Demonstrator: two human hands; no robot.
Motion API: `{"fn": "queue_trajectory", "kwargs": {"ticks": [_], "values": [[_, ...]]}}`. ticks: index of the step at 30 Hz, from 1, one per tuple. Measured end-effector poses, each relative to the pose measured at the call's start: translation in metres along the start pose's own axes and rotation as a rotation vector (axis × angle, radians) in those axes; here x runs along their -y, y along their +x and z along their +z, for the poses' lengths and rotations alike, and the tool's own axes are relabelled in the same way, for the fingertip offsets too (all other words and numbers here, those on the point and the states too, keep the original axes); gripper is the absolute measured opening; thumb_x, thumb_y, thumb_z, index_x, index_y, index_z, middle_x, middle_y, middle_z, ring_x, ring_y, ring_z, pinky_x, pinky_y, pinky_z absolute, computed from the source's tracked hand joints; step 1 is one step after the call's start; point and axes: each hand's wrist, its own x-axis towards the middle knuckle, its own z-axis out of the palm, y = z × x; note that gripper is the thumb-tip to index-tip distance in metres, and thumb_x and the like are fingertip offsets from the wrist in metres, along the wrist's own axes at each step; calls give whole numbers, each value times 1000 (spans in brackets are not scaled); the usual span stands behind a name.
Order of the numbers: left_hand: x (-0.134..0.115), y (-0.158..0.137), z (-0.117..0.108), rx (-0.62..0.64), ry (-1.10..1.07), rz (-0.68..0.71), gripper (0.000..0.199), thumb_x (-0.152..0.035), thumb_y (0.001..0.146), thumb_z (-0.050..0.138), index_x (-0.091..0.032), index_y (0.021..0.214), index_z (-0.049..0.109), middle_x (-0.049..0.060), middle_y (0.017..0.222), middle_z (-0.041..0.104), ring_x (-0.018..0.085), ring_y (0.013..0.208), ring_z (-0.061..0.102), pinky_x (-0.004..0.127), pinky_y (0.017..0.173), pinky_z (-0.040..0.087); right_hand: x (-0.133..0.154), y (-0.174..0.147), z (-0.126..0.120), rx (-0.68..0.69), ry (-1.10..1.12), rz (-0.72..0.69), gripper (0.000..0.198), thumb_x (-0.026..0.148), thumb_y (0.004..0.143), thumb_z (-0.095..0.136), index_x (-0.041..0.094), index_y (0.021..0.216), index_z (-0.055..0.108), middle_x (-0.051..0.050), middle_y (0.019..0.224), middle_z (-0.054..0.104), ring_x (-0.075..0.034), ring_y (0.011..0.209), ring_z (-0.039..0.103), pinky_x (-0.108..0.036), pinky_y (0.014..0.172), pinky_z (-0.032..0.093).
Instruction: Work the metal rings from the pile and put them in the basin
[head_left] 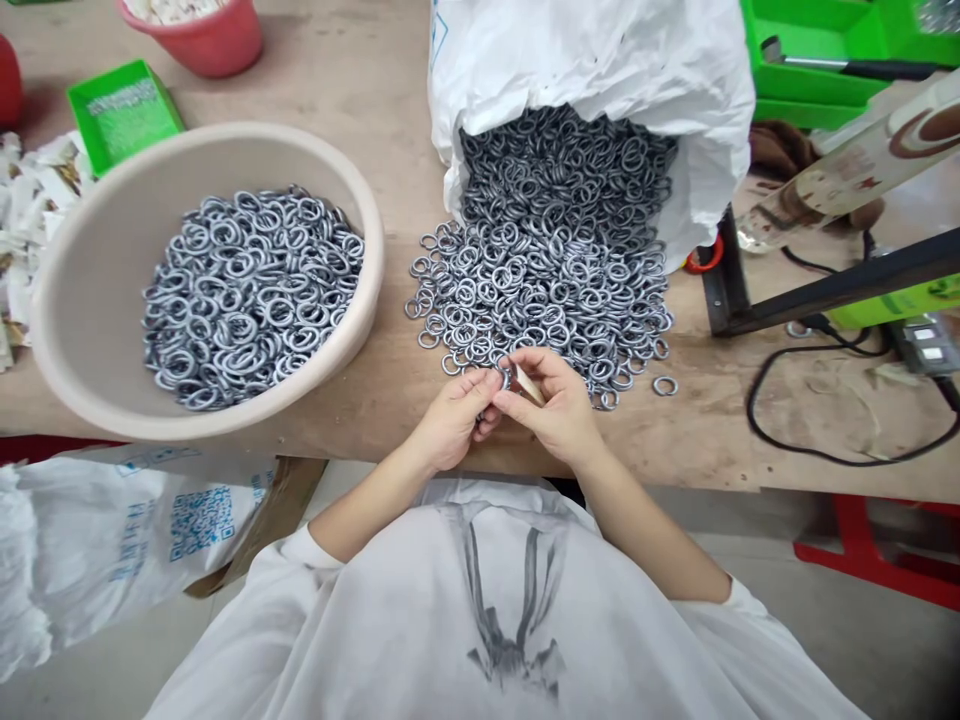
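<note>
My left hand point(452, 420) pinches a grey ring point(504, 374) between thumb and fingertips, near the table's front edge. Close against it, my right hand point(561, 408) is closed around a small flat tool point(529, 384) with a pale face, possibly a blade; its exact kind is unclear. The tool's tip is beside the ring, but I cannot tell whether they touch. Just beyond both hands spreads a heap of similar grey rings point(540, 290), spilling from the mouth of a white sack point(592, 50). More rings may be hidden in my left palm.
A large beige basin point(360, 190) with many rings stands at left. Behind it are a green tray point(161, 110) and a red bowl point(217, 50). To the right lie a dark metal bar point(847, 285), a black cable point(757, 400) and green bins point(810, 110). One loose ring point(665, 386) lies apart.
</note>
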Motion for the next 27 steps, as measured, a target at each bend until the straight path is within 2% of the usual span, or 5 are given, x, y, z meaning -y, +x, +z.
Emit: {"fn": "queue_trajectory", "kwargs": {"ticks": [5, 14, 18, 23, 27], "values": [[0, -4, 1, 60, -38, 41, 47, -55, 79, 70, -17, 69, 45, -6, 56, 41, 4, 44, 34, 16, 40, 23, 9, 1, -5, -72, -225, -124, 37, 57, 89, 58, 22, 78, 61, 1, 68, 55, -14, 61, 48, -28, 60, 40], [-1, -8, -2, -96, -144, 56, 45, -50, 74, 75, -18, 71, 44, -8, 54, 39, 3, 42, 33, 14, 39, 26, 10, -14, 6, 66, -807, -470, 43, 53, 97, 48, 20, 70, 56, -1, 64, 57, -12, 59, 50, -26, 56, 31], [-1, -12, -3, -91, -153, 45, 44, -51, 74, 75, -18, 72, 45, -8, 53, 40, 3, 41, 34, 14, 39, 26, 11, -10, 7, 88, -819, -460, 45, 52, 97, 48, 20, 64, 49, 1, 59, 53, -11, 54, 44, -27, 54, 28], [-2, -23, -9, 159, -126, 41, 46, -50, 80, 72, -17, 65, 44, -6, 52, 40, 4, 43, 37, 16, 39, 29, 13, 8, -6, -63, -790, -237, 47, 50, 98, 44, 21, 61, 43, 3, 53, 43, -11, 52, 39, -26, 53, 25], [-5, -24, -17, 29, -183, 97, 44, -49, 81, 71, -17, 67, 45, -6, 54, 41, 4, 43, 37, 15, 40, 30, 20, 10, 1, 2, -794, -297, 46, 51, 97, 45, 21, 62, 44, 3, 54, 44, -11, 52, 40, -26, 54, 26]]}}
